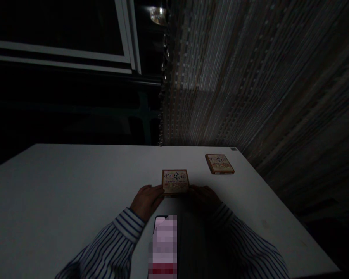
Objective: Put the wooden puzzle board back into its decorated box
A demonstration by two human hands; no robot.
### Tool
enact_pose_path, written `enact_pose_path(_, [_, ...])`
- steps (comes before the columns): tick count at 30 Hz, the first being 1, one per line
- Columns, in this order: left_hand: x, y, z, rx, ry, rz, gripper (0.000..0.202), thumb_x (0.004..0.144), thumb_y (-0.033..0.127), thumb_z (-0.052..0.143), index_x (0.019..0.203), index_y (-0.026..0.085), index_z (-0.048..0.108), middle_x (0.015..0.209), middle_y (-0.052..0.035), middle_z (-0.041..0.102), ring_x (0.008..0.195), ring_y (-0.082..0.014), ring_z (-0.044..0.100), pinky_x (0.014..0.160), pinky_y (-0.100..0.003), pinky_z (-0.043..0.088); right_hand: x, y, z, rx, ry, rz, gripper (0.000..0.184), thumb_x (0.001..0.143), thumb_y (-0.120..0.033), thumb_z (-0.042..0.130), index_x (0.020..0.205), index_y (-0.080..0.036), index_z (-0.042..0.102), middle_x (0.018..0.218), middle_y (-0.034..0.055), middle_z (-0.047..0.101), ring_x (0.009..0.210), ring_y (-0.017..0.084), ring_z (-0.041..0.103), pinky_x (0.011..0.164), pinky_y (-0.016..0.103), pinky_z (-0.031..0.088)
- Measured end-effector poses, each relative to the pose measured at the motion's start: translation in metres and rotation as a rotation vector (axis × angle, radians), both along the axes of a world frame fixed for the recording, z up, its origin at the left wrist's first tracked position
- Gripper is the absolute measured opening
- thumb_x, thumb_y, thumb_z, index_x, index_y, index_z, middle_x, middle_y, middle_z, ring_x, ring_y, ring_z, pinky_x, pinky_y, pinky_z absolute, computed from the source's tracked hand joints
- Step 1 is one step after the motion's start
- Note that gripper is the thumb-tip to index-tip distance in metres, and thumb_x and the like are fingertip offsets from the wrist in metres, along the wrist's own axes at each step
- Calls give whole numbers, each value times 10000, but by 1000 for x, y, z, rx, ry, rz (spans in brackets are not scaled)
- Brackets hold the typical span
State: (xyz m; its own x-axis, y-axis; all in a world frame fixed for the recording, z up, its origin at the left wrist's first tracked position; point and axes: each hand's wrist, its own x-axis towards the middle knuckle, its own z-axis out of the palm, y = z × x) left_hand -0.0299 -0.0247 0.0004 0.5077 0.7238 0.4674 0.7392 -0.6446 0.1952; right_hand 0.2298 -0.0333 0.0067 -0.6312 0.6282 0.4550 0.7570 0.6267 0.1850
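A small square box (175, 181) with an orange rim and a printed lid rests on the white table (61, 186) in front of me. My left hand (147, 200) grips the box's near left corner, fingers curled against it. Its near right corner is held by my right hand (205, 195), which lies in shadow. Both arms wear striped shirt sleeves. A second box of the same kind (219, 163) lies flat farther back to the right, apart from my hands.
A phone (163, 248) with a lit screen lies between my forearms at the table's near edge. A woven blind or curtain (250, 77) hangs behind the table on the right. To the left is a dark window with a white frame (128, 35). The room is dim.
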Motion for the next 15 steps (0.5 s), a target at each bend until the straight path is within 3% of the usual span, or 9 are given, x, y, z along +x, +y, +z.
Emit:
enact_pose_path(8, [0,2,-7,38,-38,-26,298,780,309,474,1048,196,537,1077,-104,574,924,-212,560,755,-392,465,1,1,0,17,7,30,207,836,-180,390,940,-149,566,948,95,628,765,151,582,638,276,401])
enact_pose_path(15, [3,3,-4,-5,-17,-44,387,801,323,449,1170,205,439,1155,-119,520,1007,-221,515,793,-405,451,1,2,-5,24,-12,-15,250,827,-208,413,1033,-143,539,1037,119,595,799,172,565,652,300,414])
